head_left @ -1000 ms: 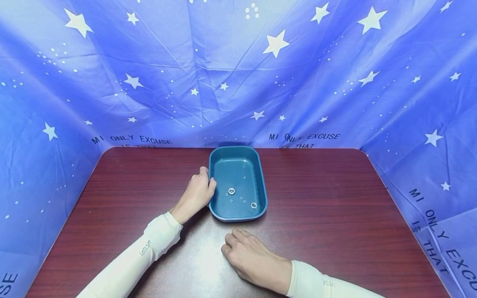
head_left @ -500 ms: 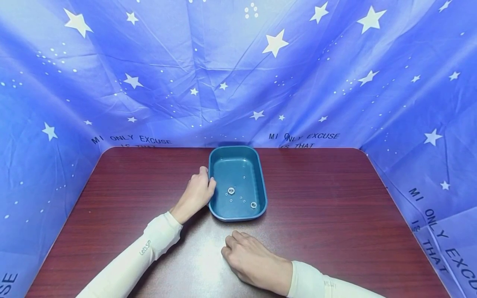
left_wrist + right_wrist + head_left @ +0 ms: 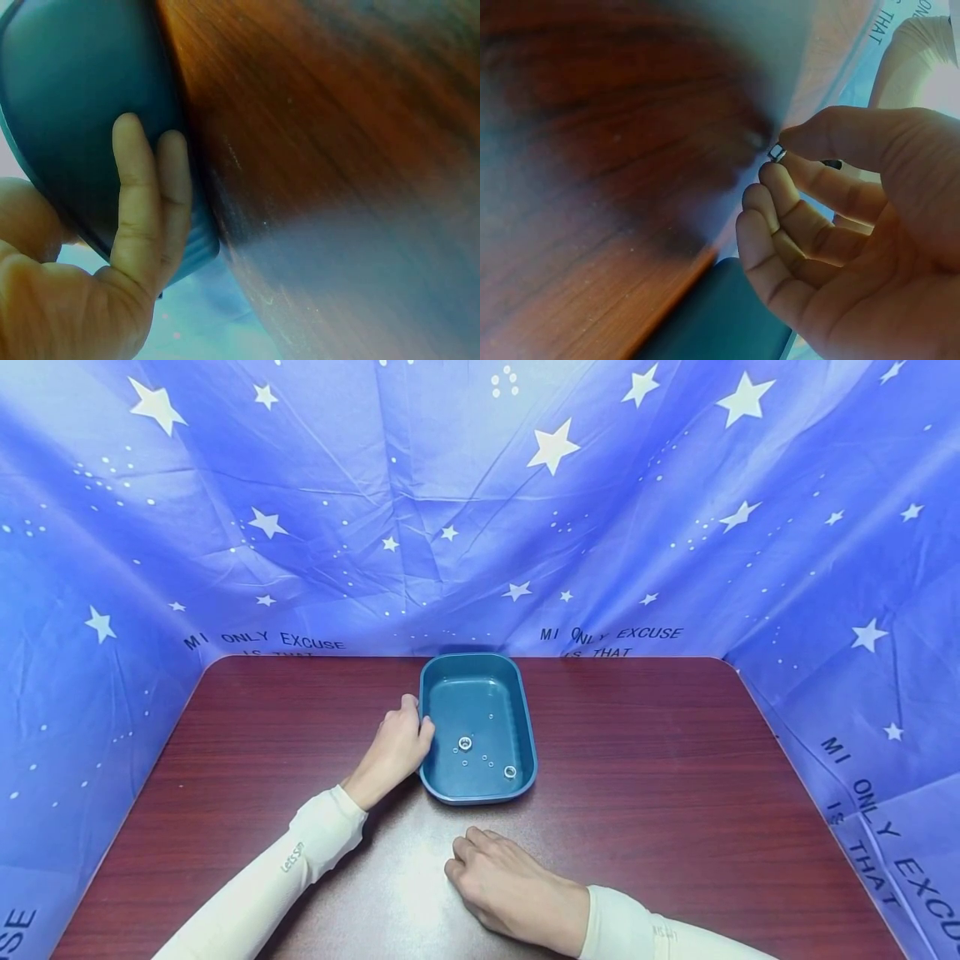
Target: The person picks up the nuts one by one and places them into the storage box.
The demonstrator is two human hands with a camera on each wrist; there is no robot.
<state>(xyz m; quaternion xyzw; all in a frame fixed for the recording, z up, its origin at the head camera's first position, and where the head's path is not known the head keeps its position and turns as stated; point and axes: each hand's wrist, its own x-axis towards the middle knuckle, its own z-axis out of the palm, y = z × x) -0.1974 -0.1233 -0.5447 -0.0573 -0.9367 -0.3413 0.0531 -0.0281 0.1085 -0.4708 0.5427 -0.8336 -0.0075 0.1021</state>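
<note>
A teal rectangular tray (image 3: pixel 480 800) with rounded corners stands at the back middle of the table. My left hand (image 3: pixel 392 745) grips its left wall. In the left wrist view, two straight fingers (image 3: pixel 136 195) lie against the outer wall and the thumb is at the rim. Inside the tray are two ring-shaped silver pieces (image 3: pixel 465 744) and several tiny rings. My right hand (image 3: pixel 517 889) hovers or rests in front of the tray; which, I cannot tell. In the right wrist view, its thumb and fingertip pinch a small shiny metal piece (image 3: pixel 777 153), its kind unclear.
The dark red wood-grain table (image 3: pixel 637 760) extends to both sides of the tray. A blue curtain (image 3: pixel 450 485) with white stars and printed words surrounds its back and sides. The tray's far end is close to the table's back edge.
</note>
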